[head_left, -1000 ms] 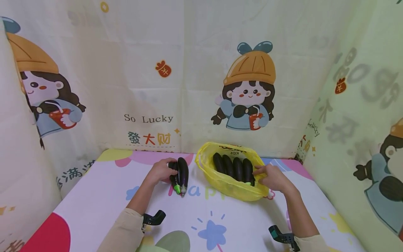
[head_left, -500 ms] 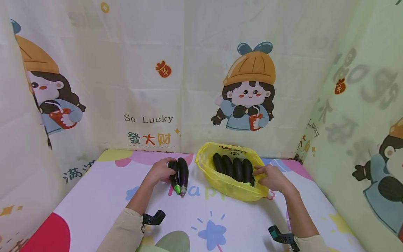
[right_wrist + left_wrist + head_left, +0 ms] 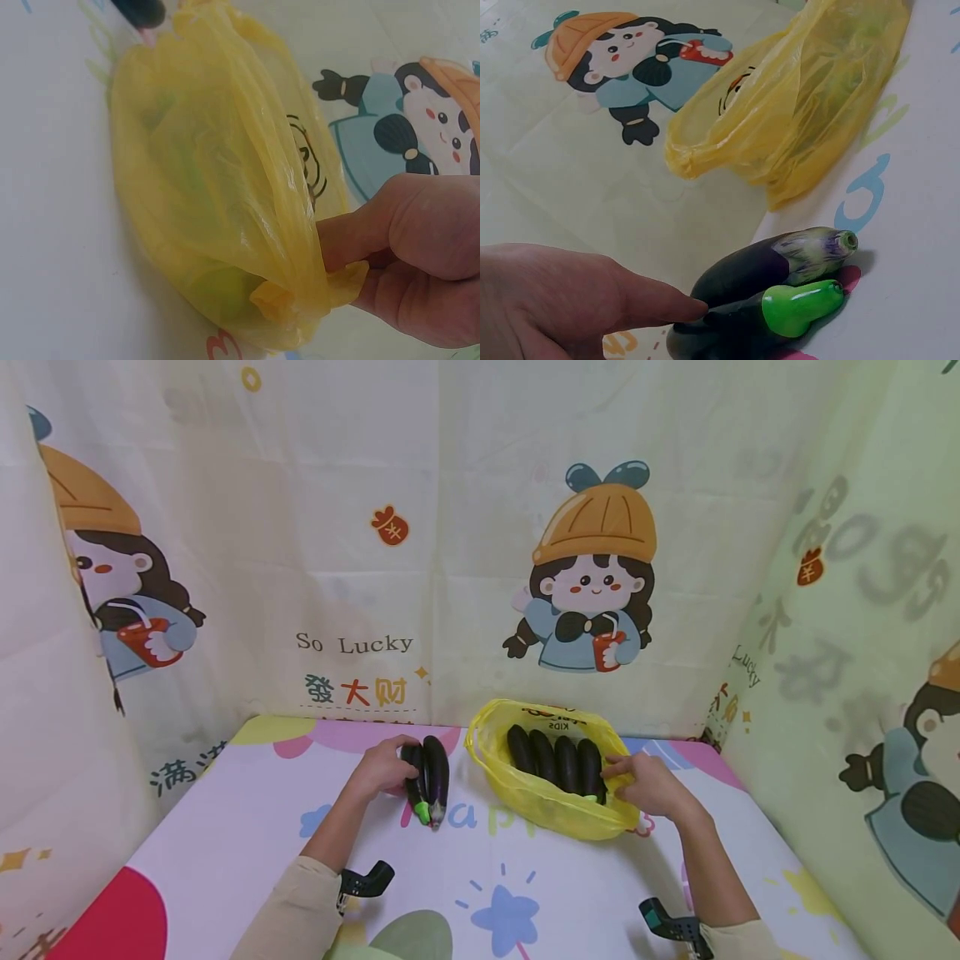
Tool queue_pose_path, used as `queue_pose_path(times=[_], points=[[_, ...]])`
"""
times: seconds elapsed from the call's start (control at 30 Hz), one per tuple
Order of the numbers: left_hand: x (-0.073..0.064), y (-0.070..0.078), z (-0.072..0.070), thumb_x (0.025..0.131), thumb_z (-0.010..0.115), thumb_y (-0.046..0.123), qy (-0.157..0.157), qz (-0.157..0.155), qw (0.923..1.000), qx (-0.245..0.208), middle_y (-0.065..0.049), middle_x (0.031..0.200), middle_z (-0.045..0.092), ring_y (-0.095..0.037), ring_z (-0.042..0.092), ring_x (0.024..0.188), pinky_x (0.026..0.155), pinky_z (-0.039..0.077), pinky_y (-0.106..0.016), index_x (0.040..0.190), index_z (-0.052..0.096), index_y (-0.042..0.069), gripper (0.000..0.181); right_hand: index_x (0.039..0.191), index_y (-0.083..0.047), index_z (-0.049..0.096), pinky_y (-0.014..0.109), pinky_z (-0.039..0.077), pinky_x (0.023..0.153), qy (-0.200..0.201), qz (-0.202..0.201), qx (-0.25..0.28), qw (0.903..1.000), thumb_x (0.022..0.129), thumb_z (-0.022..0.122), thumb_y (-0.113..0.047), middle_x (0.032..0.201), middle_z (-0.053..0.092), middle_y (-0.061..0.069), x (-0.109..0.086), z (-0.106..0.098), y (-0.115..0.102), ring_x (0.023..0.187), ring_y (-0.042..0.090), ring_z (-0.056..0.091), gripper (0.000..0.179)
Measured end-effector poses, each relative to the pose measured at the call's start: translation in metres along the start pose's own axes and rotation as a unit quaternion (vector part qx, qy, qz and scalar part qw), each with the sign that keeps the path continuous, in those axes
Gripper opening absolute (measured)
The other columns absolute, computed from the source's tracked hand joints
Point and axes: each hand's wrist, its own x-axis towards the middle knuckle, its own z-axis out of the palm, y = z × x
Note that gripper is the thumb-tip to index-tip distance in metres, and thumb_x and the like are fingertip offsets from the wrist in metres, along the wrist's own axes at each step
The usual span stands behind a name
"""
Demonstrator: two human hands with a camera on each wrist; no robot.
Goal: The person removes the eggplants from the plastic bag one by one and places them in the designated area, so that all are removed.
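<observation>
Two dark eggplants lie side by side on the table: a green-capped eggplant (image 3: 415, 792) and a pale-stemmed eggplant (image 3: 437, 768) to its right. My left hand (image 3: 380, 767) holds the green-capped one, the thumb across its near side; the other fingers are mostly hidden behind it. To the right, a yellow plastic bag (image 3: 525, 808) gapes toward me with several eggplants (image 3: 567, 764) in a row inside. At the bag's right side, my right hand (image 3: 654, 782) grips the rim. In the right wrist view, part of the plastic (image 3: 349, 283) pokes out beside the fingers, whose tips are hidden.
A printed white cloth (image 3: 420, 877) covers the table. Behind it hangs a pale curtain (image 3: 472, 610) with cartoon figures, and more curtain encloses both sides. Dark camera mounts (image 3: 367, 881) stick out from the wrists.
Both hands, the eggplants and the bag stay where they were. Only the left curtain has shifted slightly, between the first frame and the second.
</observation>
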Motion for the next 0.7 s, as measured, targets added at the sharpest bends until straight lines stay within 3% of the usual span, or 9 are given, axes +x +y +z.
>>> queue_pose_path(times=[0.3, 0.57, 0.7], points=[[-0.0005, -0.0005, 0.0008, 0.088, 0.07, 0.002, 0.003, 0.001, 1.0, -0.001, -0.035, 0.135, 0.054, -0.039, 0.062, 0.1, 0.068, 0.064, -0.039, 0.145, 0.057, 0.007, 0.058, 0.118, 0.0, 0.078, 0.045, 0.063, 0.085, -0.003, 0.003, 0.001, 1.0, 0.082, 0.069, 0.006, 0.143, 0.062, 0.025, -0.0002, 0.0004, 0.0004, 0.136, 0.06, 0.043, 0.037], [-0.0028, 0.0021, -0.0019, 0.088, 0.069, 0.003, 0.009, -0.005, 0.9999, 0.002, -0.032, 0.138, 0.053, -0.039, 0.061, 0.102, 0.07, 0.063, -0.039, 0.145, 0.057, 0.01, 0.059, 0.117, 0.0, 0.078, 0.034, 0.059, 0.075, -0.003, -0.002, 0.003, 1.0, 0.082, 0.068, 0.006, 0.143, 0.062, 0.026, 0.0002, 0.0017, 0.0021, 0.137, 0.06, 0.043, 0.037], [-0.003, 0.0023, -0.003, 0.088, 0.069, 0.003, 0.011, -0.002, 0.9999, 0.007, -0.032, 0.139, 0.053, -0.039, 0.061, 0.1, 0.071, 0.063, -0.039, 0.146, 0.057, 0.01, 0.059, 0.117, 0.001, 0.078, 0.035, 0.06, 0.075, -0.002, -0.006, 0.001, 1.0, 0.082, 0.068, 0.006, 0.142, 0.062, 0.026, 0.0007, 0.0009, 0.0014, 0.136, 0.061, 0.042, 0.037]])
